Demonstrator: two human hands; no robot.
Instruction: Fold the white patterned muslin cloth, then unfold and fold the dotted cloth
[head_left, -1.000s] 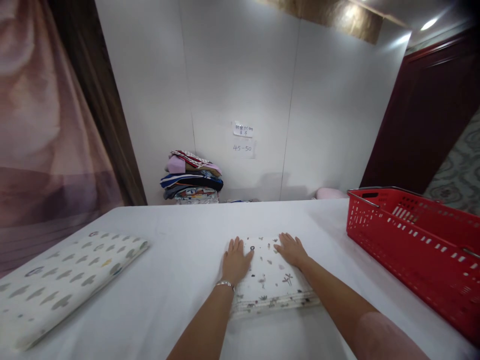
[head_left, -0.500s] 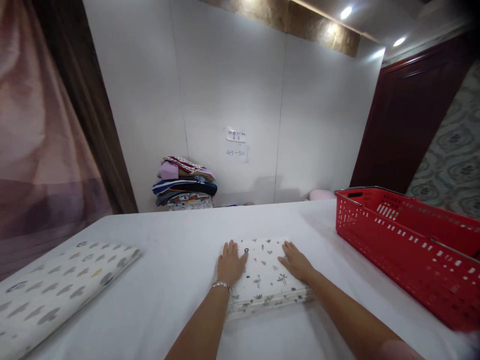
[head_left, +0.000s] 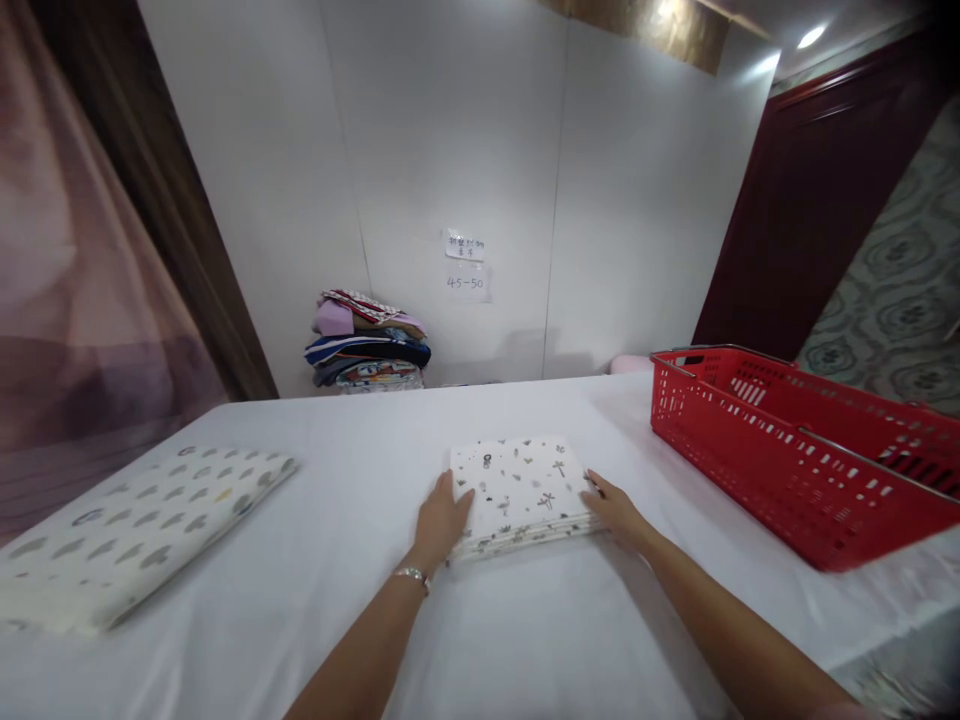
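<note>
A folded white cloth (head_left: 519, 488) with small grey and brown prints lies in the middle of the white table (head_left: 360, 560), its stacked layers showing along the near edge. My left hand (head_left: 441, 522), with a bracelet at the wrist, grips the cloth's left side, thumb on top and fingers down along the edge. On the opposite side my right hand (head_left: 618, 510) holds the right edge; some of its fingertips are hidden. Further left rests another folded cloth (head_left: 150, 520), white with grey cloud-like shapes, untouched by either hand.
A red plastic basket (head_left: 750, 455) with perforated walls stands at the right of the table. Behind the far edge is a pile of folded textiles (head_left: 369, 345) against a pale wall with paper notes (head_left: 466, 283). A pink curtain (head_left: 82, 300) hangs at left.
My hands have gone from lying flat on top of the cloth to gripping its left and right sides. The camera view has shifted slightly.
</note>
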